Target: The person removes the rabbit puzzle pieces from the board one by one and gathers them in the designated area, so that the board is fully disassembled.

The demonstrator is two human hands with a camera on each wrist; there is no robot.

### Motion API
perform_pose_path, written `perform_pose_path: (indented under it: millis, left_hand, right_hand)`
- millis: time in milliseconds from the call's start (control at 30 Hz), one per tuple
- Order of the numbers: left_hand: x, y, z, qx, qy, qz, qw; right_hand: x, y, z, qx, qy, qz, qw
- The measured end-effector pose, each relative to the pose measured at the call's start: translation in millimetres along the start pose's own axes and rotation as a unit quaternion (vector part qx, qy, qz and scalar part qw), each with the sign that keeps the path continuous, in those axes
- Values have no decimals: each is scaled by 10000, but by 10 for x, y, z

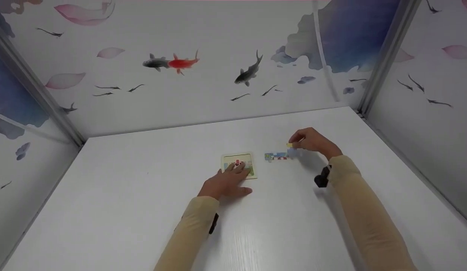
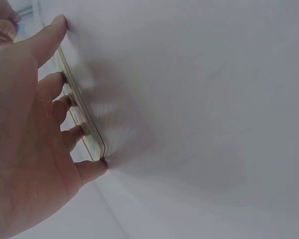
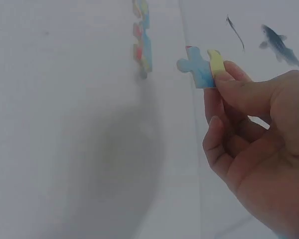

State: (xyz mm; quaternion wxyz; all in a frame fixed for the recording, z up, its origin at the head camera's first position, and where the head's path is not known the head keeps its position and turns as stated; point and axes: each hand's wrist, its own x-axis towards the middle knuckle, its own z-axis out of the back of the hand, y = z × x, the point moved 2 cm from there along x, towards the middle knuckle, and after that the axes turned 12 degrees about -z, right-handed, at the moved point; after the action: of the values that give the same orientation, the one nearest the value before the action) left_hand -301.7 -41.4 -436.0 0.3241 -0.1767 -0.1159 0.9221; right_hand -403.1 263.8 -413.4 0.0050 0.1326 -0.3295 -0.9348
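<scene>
A small square puzzle tray (image 1: 238, 154) with a pale rim and a coloured picture lies flat on the table. My left hand (image 1: 225, 183) rests over its near part, fingers extended across the picture and thumb out to the side. In the left wrist view the fingertips (image 2: 77, 132) sit at the edge of the tray (image 2: 80, 105). Off to the right, my right hand (image 1: 313, 141) pinches a blue and yellow jigsaw piece (image 3: 199, 69) between thumb and forefinger, raised above the table. Several other jigsaw pieces (image 1: 279, 156) lie in a row between the tray and that hand.
The white table (image 1: 116, 195) meets a back wall (image 1: 210, 94) printed with fish and petals. Printed side panels with metal corner posts (image 1: 384, 52) stand left and right. A dark device (image 1: 322, 178) is strapped at the right wrist.
</scene>
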Motion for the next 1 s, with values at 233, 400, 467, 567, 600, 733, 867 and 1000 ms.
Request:
perform_pose_path:
  millis: [233, 400, 467, 567, 600, 733, 867, 1000]
  left_hand:
    - [9, 12, -6, -42, 11, -30, 10000]
    - [11, 8, -9, -219, 16, -1, 9998]
    - [18, -3, -23, -242, -5, -10, 9997]
    - [19, -19, -35, -92, -158, -22, 9998]
    - [16, -24, -33, -11, -278, -24, 9996]
    - [-14, -43, -20, 277, -862, 48, 9959]
    - [-71, -58, -34, 479, -1179, 171, 9917]
    - [-122, -78, -80, 638, -1141, 278, 9910]
  right_hand:
    - [7, -147, -74, -89, 2, -386, 9992]
    - [22, -186, -149, -29, -65, -516, 9986]
    - [11, -211, -171, -24, -43, -542, 9985]
    - [-4, -232, -192, -81, -30, -548, 9985]
    - [-7, -229, -194, -90, -36, -555, 9984]
    - [-5, -171, -189, 6, -144, -504, 9986]
    - [17, -38, -188, 291, -399, -352, 9982]
    - [33, 173, -229, 337, -572, -2, 9978]
